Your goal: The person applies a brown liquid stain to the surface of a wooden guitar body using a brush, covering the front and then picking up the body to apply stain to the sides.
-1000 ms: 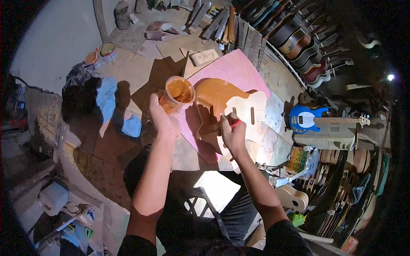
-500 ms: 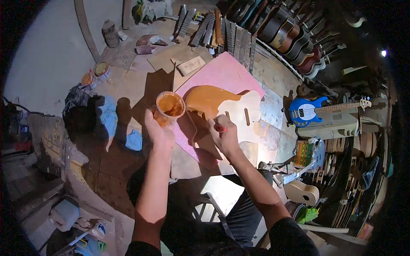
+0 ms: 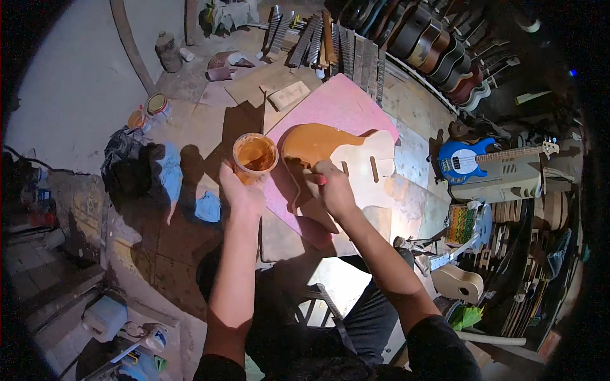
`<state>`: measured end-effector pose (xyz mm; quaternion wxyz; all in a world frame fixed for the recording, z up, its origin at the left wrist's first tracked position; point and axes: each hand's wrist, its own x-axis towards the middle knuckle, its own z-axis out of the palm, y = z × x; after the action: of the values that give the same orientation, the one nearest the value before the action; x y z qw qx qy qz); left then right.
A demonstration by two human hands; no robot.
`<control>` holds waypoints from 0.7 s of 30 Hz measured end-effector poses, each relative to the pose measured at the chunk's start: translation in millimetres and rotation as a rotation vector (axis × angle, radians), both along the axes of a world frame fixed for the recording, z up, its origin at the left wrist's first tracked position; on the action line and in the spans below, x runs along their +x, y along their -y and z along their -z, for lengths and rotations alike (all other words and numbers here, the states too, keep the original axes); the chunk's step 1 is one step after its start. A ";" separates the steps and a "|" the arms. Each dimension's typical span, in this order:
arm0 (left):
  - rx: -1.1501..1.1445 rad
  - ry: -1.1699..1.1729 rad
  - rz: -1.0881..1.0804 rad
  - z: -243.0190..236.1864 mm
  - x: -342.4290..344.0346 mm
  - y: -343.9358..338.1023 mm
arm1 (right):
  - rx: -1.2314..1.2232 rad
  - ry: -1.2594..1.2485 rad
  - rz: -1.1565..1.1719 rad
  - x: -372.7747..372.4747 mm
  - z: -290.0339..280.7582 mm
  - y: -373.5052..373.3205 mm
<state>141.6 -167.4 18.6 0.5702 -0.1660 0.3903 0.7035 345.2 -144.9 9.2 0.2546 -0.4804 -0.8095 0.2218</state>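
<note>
My left hand (image 3: 243,193) is wrapped round a clear plastic cup (image 3: 272,166) from below and the side. Orange-brown liquid (image 3: 255,154) fills part of the cup and smears its inner wall. In front of me a solid electric guitar body (image 3: 363,166) lies flat. Its far left portion has a glossy orange coat, while the rest is pale bare wood with slots cut in it. My right hand (image 3: 335,190) is closed over the body at the edge of the orange area. From its fist shows the red end of a slim tool (image 3: 322,180); the working end is hidden.
Pink sheet (image 3: 349,98) lies under the body. A sanding-block-like piece (image 3: 289,96) and ridged metal strips (image 3: 308,43) lie beyond. Left are an open tin (image 3: 158,105), a black bag (image 3: 124,155) and blue cloths (image 3: 208,207). A blue bass (image 3: 459,162) and hanging guitars (image 3: 432,47) stand right.
My right hand has shifted slightly up and left over the guitar body, toward the orange area. The cup in my left hand is tipped a little differently. The whole view has shifted slightly.
</note>
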 end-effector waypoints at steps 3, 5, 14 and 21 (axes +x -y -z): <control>0.068 0.012 0.031 3.5 -2.1 2.0 | -0.190 -0.186 0.231 18.1 -17.6 17.3; 0.137 0.023 0.045 10.3 -4.9 4.7 | -0.384 -0.454 0.385 30.4 -43.8 39.0; 0.350 0.035 0.150 41.9 25.9 60.1 | -0.483 -1.213 0.825 123.6 -68.5 154.1; 0.151 0.298 0.250 28.2 90.7 187.4 | -0.470 -1.263 0.683 135.0 -113.7 233.7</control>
<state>232.3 -354.9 -9.6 0.7155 -0.1756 0.2654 0.6220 480.2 -378.6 122.9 0.6157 -0.5278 -0.2471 0.5303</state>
